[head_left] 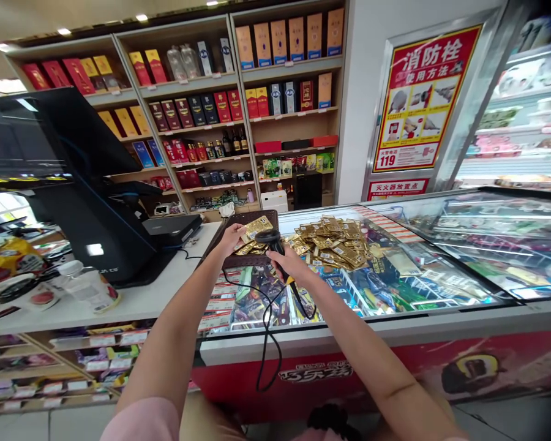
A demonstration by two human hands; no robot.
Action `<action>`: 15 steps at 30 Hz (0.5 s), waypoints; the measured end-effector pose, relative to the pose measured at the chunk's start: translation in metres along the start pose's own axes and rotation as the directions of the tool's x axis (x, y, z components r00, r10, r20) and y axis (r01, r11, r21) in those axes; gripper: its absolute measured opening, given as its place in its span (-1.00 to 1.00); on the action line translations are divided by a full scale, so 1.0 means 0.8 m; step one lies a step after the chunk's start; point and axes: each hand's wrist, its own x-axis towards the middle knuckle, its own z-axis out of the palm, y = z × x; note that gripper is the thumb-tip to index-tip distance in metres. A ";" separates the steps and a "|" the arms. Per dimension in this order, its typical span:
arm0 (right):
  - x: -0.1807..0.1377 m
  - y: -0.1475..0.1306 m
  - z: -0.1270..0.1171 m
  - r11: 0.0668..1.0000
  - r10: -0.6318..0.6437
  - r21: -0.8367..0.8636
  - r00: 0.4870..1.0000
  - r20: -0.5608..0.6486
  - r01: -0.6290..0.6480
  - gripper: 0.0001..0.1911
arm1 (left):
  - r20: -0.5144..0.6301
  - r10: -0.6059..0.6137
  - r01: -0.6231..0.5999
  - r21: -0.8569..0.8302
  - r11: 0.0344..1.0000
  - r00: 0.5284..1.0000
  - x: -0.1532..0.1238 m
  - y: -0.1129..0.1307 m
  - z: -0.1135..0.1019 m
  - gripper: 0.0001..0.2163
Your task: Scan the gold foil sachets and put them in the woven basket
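My left hand [232, 239] is closed on the edge of a gold packet [260, 226], held over a dark brown woven tray [243, 261]. More gold packets lie in the tray beneath it. My right hand [287, 262] wraps round the handle of a black barcode scanner [275, 242], whose head is close to the held packet. A black cable [269, 318] hangs in loops from the scanner over the freezer's front. Just right of the scanner, a heap of gold packets [335, 242] is spread on the glass freezer lid.
A chest freezer [441, 312] with glass lids stretches to the right, with wrapped goods inside. On the white counter [158, 269] at left stand a black checkout terminal [96, 202] and a plastic jar [88, 286]. Shelves [243, 113] of boxed goods line the back wall.
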 end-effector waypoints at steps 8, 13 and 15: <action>0.009 0.010 0.023 0.999 -0.029 -0.017 0.998 0.062 0.030 -0.71 | -0.064 -0.023 0.023 -0.014 1.000 0.998 -0.013 -0.011 -0.042 -0.65; 0.007 0.013 0.016 1.000 0.012 0.010 0.999 0.034 -0.012 -0.71 | -0.161 -0.065 0.070 0.026 0.997 0.985 -0.007 -0.025 -0.061 -0.64; 0.004 0.014 0.008 0.999 0.031 0.018 0.999 0.012 -0.031 -0.70 | -0.206 -0.072 0.085 0.053 0.995 0.976 -0.001 -0.030 -0.065 -0.64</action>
